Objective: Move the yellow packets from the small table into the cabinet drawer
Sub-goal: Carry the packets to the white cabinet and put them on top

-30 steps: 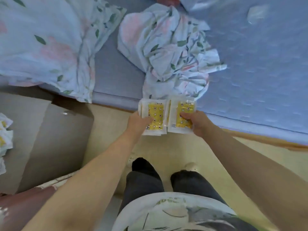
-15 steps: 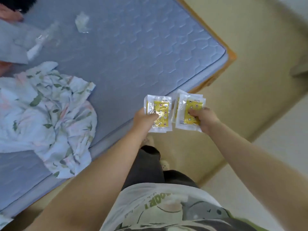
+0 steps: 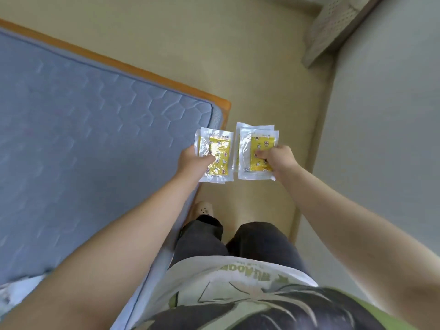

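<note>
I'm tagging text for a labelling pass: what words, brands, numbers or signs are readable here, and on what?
yellow packets in the left hand: small print on the clear borders, too small to read.
second stack of packets in the right hand: small print near the top edge, blurred, unreadable.
T-shirt: green capitals, upside down to the camera and creased; not reliably readable.
Nothing else bears text.

print on packets [image 3: 218,148], shirt lettering [image 3: 240,268], illegible
</note>
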`<state>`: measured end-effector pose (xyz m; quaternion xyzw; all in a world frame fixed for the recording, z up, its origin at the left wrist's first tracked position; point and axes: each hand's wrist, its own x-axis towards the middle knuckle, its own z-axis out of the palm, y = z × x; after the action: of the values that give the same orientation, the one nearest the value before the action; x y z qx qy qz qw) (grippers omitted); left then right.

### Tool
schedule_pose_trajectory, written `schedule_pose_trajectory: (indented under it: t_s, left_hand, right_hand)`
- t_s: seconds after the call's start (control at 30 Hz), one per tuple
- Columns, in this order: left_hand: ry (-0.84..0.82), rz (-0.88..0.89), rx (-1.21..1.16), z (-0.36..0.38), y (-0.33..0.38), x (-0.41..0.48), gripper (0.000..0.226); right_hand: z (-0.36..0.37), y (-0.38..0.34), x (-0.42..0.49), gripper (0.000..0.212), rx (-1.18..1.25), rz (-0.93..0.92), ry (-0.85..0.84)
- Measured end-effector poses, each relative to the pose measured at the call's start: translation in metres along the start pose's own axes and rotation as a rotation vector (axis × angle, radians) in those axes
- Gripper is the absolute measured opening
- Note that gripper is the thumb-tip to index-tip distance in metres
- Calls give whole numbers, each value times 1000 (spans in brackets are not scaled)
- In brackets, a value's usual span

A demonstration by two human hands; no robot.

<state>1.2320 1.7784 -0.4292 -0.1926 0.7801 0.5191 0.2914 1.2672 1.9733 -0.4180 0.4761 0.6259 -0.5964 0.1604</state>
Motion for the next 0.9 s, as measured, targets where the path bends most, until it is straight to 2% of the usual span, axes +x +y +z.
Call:
schedule_pose_trajectory:
  t_s: [0.07, 0.2, 0.33, 0.47, 0.57, 0.67, 0.73, 0.9]
  left_hand:
    - [-14, 23, 22, 10, 31, 29, 18]
    - [-48, 29, 68, 48, 92, 86, 42]
    - [-67, 49, 61, 94, 160, 148, 43]
    - [-14, 57, 23, 129, 235, 209, 17]
    - [48, 47, -43, 145, 290, 247, 17]
    - [114, 1, -117, 146, 337, 278, 20]
    - [152, -31, -153, 138, 359, 299, 19]
    - [251, -101, -210, 90, 388, 366, 17]
  right_hand:
    - [-11, -29, 20, 16, 8, 0, 33]
    - [-42, -86, 68, 14, 51, -17, 75]
    - [-72, -153, 139, 15, 56, -30, 66]
    - [-90, -239, 214, 13, -4, -28, 10]
    - [-96, -303, 260, 13, -72, -14, -32]
    - [-87, -365, 298, 7, -138, -3, -100]
    - [-72, -401, 320, 11, -200, -10, -154]
    - [-5, -475, 370, 15, -316, -30, -259]
